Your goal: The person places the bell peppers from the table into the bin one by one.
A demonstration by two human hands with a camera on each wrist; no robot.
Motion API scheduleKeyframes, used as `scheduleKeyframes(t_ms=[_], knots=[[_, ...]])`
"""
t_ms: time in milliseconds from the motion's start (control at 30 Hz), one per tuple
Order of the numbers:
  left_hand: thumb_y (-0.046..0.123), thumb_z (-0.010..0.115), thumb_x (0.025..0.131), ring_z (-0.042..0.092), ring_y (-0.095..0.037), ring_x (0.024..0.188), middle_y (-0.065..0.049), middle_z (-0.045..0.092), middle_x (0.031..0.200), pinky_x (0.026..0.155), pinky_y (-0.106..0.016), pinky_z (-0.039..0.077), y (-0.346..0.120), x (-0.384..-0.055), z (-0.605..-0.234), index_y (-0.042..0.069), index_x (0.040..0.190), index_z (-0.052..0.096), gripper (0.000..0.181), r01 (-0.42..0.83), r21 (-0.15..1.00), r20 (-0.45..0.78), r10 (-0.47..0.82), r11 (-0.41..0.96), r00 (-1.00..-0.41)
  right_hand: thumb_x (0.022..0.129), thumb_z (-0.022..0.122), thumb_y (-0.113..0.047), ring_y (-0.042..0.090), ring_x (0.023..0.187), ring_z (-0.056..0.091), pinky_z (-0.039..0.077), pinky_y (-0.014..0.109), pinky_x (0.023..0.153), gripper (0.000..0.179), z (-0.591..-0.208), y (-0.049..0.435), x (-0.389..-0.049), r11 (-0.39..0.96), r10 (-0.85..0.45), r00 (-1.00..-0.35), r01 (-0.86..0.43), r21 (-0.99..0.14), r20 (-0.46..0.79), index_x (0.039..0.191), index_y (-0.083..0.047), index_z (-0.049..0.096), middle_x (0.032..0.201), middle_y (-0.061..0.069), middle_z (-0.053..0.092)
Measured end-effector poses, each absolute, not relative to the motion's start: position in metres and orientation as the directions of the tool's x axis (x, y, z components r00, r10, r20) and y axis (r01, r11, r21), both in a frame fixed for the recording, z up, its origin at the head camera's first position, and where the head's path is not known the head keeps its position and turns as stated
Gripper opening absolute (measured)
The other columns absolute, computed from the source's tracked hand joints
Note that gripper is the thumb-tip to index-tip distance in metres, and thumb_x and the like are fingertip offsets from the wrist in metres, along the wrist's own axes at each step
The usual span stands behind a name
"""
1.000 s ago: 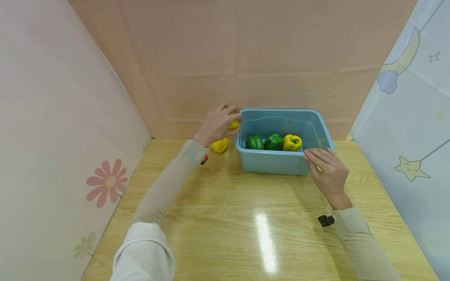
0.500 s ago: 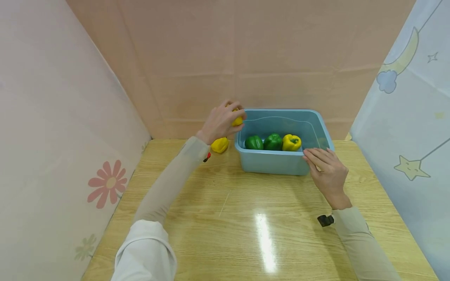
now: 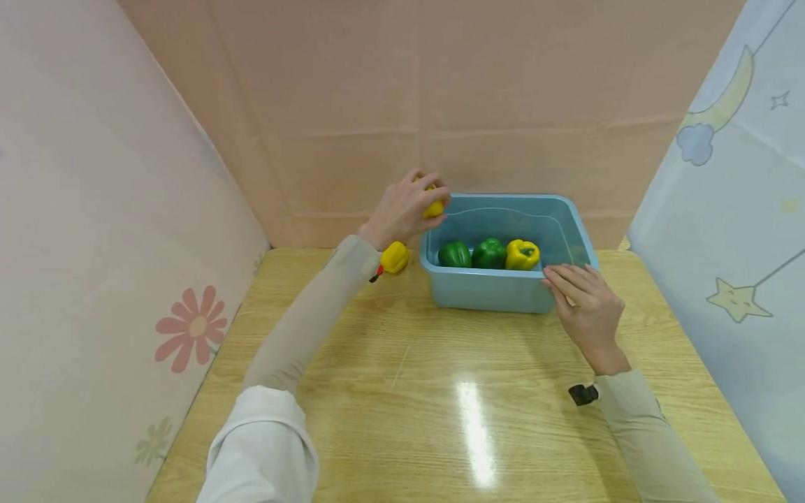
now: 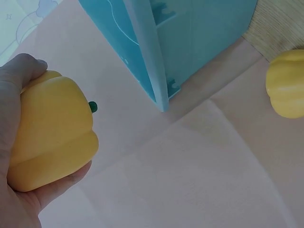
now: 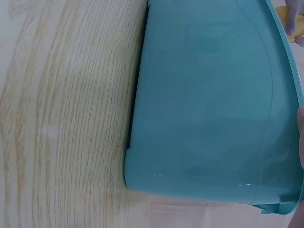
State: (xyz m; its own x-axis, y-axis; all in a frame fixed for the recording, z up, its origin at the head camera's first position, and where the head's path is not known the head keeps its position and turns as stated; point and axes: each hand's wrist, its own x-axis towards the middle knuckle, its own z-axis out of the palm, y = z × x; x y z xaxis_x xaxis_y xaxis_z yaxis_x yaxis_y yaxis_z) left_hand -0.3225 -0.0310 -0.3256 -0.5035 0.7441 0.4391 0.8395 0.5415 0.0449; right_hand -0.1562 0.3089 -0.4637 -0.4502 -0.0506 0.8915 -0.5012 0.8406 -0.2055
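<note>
My left hand [image 3: 402, 209] holds a yellow bell pepper [image 3: 432, 207] beside the left rim of the blue plastic bin [image 3: 490, 293]. In the left wrist view, the thumb and fingers curl round this yellow pepper [image 4: 54, 135], and its green stem points away from the palm. My right hand [image 3: 588, 307] grips the bin's rim at the front right corner, fingers over the edge. Inside the bin lie a green bell pepper [image 3: 455, 255], a second green one [image 3: 489, 253] and a yellow one [image 3: 522, 255]. Another yellow pepper [image 3: 395, 258] rests on the table left of the bin.
The wooden table [image 3: 402, 391] meets a peach backdrop [image 3: 352, 126] behind the bin. Patterned cloth walls stand at left [image 3: 113, 209] and right [image 3: 723, 230]. A small black and red item [image 3: 376, 274] shows at the left cuff, a black one [image 3: 583, 395] at the right.
My left hand has moved right and slightly up with the yellow pepper, toward the bin's left rim. The right hand and the bin have stayed in place.
</note>
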Motion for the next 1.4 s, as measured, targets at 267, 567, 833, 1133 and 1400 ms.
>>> scheduleKeyframes(t_ms=[267, 567, 833, 1133, 1400], knots=[[0.029, 0.077, 0.1, 0.054, -0.029, 0.116, -0.002, 0.065, 0.122, 0.071, -0.04, 0.059, -0.03, -0.322, -0.32, 0.02, 0.109, 0.072, 0.013, 0.838, 0.055, 0.438, 0.741, 0.543, -0.509, 0.075, 0.093, -0.002, 0.039, 0.094, 0.078, 0.057, 0.06, 0.102, 0.042, -0.462, 0.308, -0.155, 0.843, -0.056, -0.461, -0.497, -0.205, 0.886, 0.115, -0.011, 0.084, 0.109, 0.011, 0.082], [0.03, 0.077, 0.099, 0.055, -0.032, 0.122, -0.001, 0.066, 0.126, 0.076, -0.042, 0.062, -0.024, -0.322, -0.317, 0.02, 0.107, 0.073, 0.013, 0.851, 0.047, 0.42, 0.763, 0.523, -0.492, 0.076, 0.092, -0.003, 0.038, 0.095, 0.078, 0.056, 0.062, 0.102, 0.042, -0.463, 0.307, -0.158, 0.845, -0.064, -0.473, -0.495, -0.205, 0.879, 0.116, -0.013, 0.084, 0.109, 0.011, 0.082], [0.032, 0.076, 0.1, 0.053, -0.03, 0.126, 0.0, 0.065, 0.125, 0.079, -0.043, 0.063, -0.019, -0.319, -0.315, 0.021, 0.107, 0.073, 0.013, 0.848, 0.023, 0.409, 0.769, 0.529, -0.491, 0.078, 0.092, -0.005, 0.039, 0.094, 0.078, 0.056, 0.062, 0.103, 0.04, -0.463, 0.306, -0.16, 0.841, -0.067, -0.473, -0.501, -0.205, 0.878, 0.116, -0.013, 0.084, 0.108, 0.011, 0.082], [0.034, 0.074, 0.102, 0.053, -0.03, 0.126, 0.0, 0.065, 0.124, 0.08, -0.039, 0.062, 0.0, -0.316, -0.313, 0.021, 0.11, 0.074, 0.016, 0.873, -0.003, 0.39, 0.805, 0.487, -0.448, 0.076, 0.092, -0.003, 0.04, 0.094, 0.078, 0.055, 0.06, 0.105, 0.04, -0.463, 0.313, -0.152, 0.85, -0.044, -0.473, -0.48, -0.216, 0.88, 0.115, -0.012, 0.084, 0.108, 0.011, 0.082], [0.033, 0.075, 0.1, 0.053, -0.027, 0.123, 0.0, 0.066, 0.124, 0.077, -0.037, 0.062, 0.009, -0.313, -0.313, 0.021, 0.112, 0.075, 0.017, 0.878, -0.005, 0.383, 0.812, 0.478, -0.44, 0.076, 0.092, -0.001, 0.039, 0.093, 0.078, 0.055, 0.062, 0.104, 0.042, -0.461, 0.311, -0.152, 0.844, -0.039, -0.465, -0.49, -0.221, 0.884, 0.116, -0.013, 0.084, 0.108, 0.011, 0.082]])
